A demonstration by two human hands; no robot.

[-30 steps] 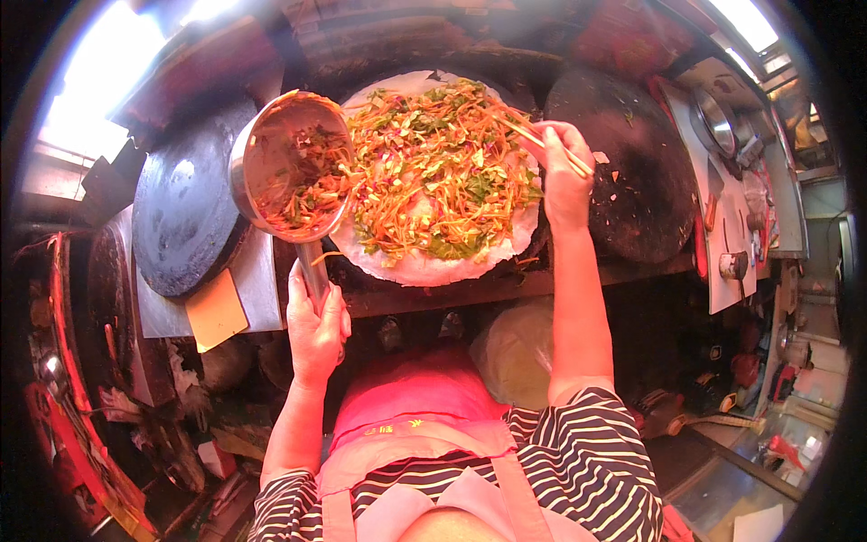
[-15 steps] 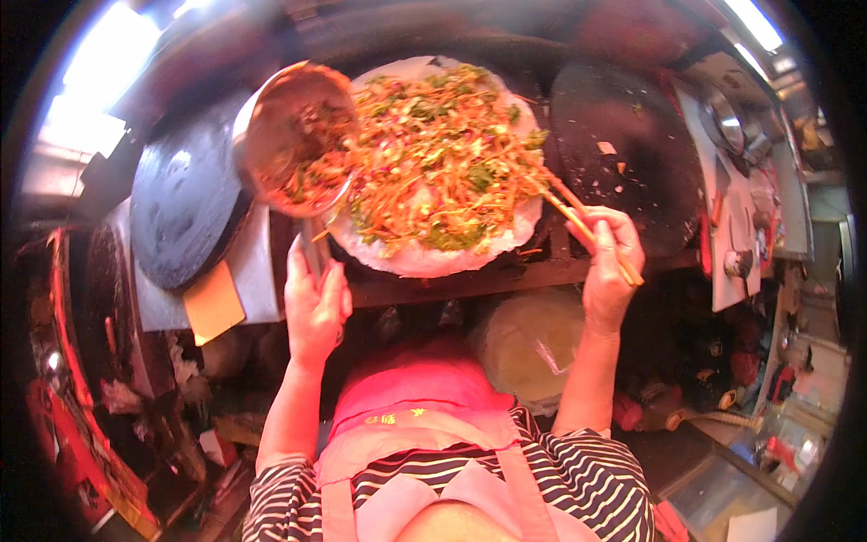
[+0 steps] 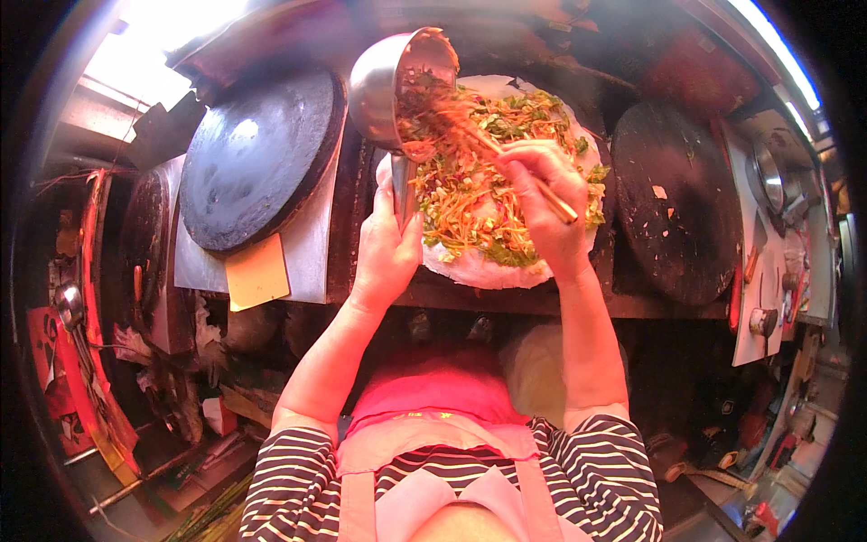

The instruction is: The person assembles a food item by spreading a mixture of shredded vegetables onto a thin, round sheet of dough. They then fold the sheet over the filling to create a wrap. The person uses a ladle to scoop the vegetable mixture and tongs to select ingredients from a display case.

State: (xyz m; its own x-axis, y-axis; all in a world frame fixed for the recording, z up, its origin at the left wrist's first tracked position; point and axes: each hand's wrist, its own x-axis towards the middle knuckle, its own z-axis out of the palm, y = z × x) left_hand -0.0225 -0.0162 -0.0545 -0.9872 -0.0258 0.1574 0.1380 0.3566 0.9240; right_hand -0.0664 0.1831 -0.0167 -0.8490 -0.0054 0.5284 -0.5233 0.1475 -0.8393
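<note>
My left hand (image 3: pixel 388 248) is closed round the handle of a steel saucepan (image 3: pixel 373 90). The pan is tipped to the right, its mouth over the left part of a large pale round flatbread (image 3: pixel 479 275). Shredded vegetables (image 3: pixel 479 212), orange and green, cover most of the bread, leaving a bare rim. A pair of chopsticks (image 3: pixel 556 201) is gripped in my right hand (image 3: pixel 549 185). Their tips reach left into the reddish-orange shreds at the pan's mouth, which are blurred by motion. The surface under the bread is mostly hidden.
A round black griddle (image 3: pixel 257 163) lies tilted on a metal sheet at left, beside a yellow card (image 3: pixel 257 271). Another dark griddle (image 3: pixel 673 203) with scraps on it stands at right. Farther right, a white board (image 3: pixel 754 316) holds utensils. Below the counter sits a pale covered round thing (image 3: pixel 542 366).
The saucepan has tilted further over the bread. The chopsticks have moved from the bread's right edge leftward to the pan's mouth, among the shreds. The whole view has shifted.
</note>
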